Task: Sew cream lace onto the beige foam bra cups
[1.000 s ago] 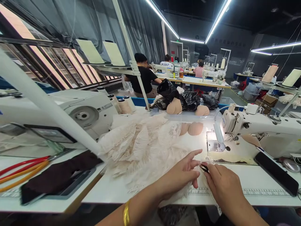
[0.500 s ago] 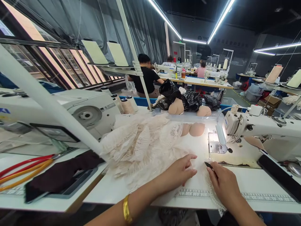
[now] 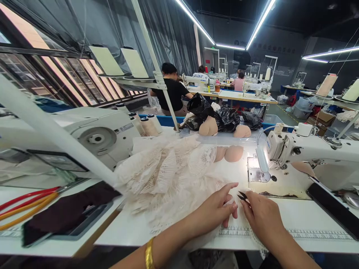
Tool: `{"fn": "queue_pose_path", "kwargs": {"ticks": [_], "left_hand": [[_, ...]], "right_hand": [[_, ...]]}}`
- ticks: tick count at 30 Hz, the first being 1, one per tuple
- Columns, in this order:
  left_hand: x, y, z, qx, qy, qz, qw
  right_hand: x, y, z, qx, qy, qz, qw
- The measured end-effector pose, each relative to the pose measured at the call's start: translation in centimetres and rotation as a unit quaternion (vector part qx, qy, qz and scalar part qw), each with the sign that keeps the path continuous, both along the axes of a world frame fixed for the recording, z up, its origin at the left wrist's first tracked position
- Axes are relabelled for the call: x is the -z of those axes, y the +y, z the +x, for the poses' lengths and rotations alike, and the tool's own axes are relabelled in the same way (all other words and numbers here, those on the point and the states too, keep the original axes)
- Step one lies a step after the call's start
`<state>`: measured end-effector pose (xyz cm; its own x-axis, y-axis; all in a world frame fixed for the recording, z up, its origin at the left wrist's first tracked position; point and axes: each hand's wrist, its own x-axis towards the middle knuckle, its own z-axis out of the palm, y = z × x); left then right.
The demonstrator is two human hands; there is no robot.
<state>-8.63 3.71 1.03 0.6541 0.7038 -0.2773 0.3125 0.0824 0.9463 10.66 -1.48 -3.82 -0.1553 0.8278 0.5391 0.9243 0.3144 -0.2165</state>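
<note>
White tabletop (image 3: 298,213) — hands (image 3: 264,213) between lace heap (image 3: 165,168) and phone (image 3: 333,211).

The lace pile (image 3: 168,172) lies mid-table, with a cup pad (image 3: 234,153) between its far end and the right-hand sewing machine (image 3: 316,149); plastic bags (image 3: 228,119) sit behind them. The left hand (image 3: 218,207) is at the pile's near right side; just right of it are the snips (image 3: 241,196), in the right hand (image 3: 265,215); a phone (image 3: 332,209) lies farther right, before that machine; a ruler (image 3: 314,234) runs along the table's front edge (image 3: 303,244); scissors (image 3: 52,197) and a cloth (image 3: 70,213) lie far left.
</note>
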Motion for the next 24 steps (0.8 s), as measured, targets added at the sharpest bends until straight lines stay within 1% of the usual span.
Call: {"fn": "queue_pose_path", "kwargs": {"ticks": [4,7,10,13,17,19,21,24], "left_hand": [[0.0,0.0,-0.1,0.007,-0.011,-0.004,1.000],[-0.2,0.1,-0.2,0.009,-0.027,-0.011,1.000],[-0.5,0.1,-0.4,0.011,-0.034,-0.016,0.999],[-0.4,0.0,-0.5,0.010,-0.042,-0.017,0.999],[0.0,0.0,-0.2,0.014,-0.048,-0.014,0.999],[0.0,-0.1,-0.1,0.017,-0.052,-0.019,0.998],[-0.1,-0.2,0.0,0.019,-0.059,-0.021,0.998],[-0.1,-0.4,-0.1,0.024,-0.053,-0.011,0.998]], "right_hand": [[0.3,0.8,-0.1,0.014,0.026,-0.022,0.999],[0.4,0.6,0.3,0.021,0.057,-0.029,0.998],[-0.1,-0.5,0.5,0.012,0.053,-0.002,0.999],[-0.9,-1.3,0.2,-0.010,0.016,0.044,0.999],[-1.6,-1.4,-0.6,-0.019,-0.037,0.086,0.995],[-1.4,-1.2,-0.9,-0.018,-0.044,0.086,0.995],[-0.8,-1.1,-0.8,-0.014,-0.037,0.076,0.996],[0.6,-1.1,0.6,0.002,-0.001,0.041,0.999]]}}
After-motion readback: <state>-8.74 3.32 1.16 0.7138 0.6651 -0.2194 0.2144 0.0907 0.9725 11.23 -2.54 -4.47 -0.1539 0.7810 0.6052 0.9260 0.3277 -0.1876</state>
